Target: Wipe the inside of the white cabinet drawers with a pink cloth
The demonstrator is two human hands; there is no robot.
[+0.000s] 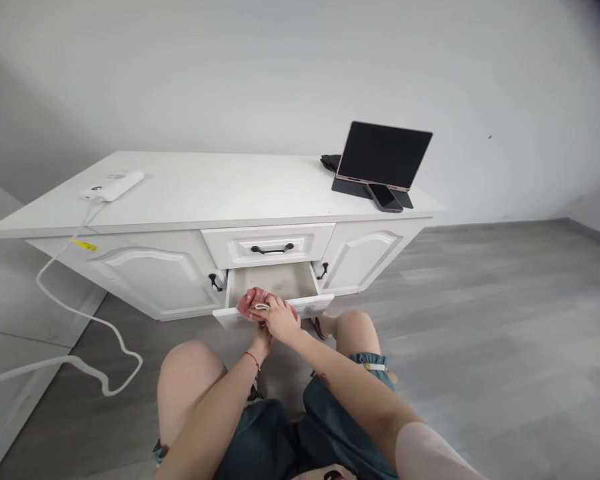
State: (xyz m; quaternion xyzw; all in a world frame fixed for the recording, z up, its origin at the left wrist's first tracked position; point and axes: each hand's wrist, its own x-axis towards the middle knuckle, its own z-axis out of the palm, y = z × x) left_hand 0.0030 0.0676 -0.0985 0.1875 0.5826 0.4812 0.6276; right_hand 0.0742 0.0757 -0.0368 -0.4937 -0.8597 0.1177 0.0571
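A folded reddish-pink cloth (pixel 253 298) with whitish marks is bunched in both my hands, at the front of an open lower drawer (pixel 295 280). My right hand (pixel 281 320) lies over the cloth, its fingers curled onto the fabric. Below it, my left hand (pixel 263 338) grips the cloth from underneath; its fingers are largely hidden by the right hand and the fabric. A red string circles the left wrist. The drawer's pale bottom shows behind the cloth, and its front panel (pixel 225 319) is partly covered by the hands.
Above is a closed drawer (pixel 270 247) with a black handle. On the white cabinet top (pixel 220 187) stand a tablet (pixel 385 153), a phone (pixel 385 198) and a white power strip (pixel 114 186). Its cord (pixel 80 308) hangs down at the left. My knees flank the drawer.
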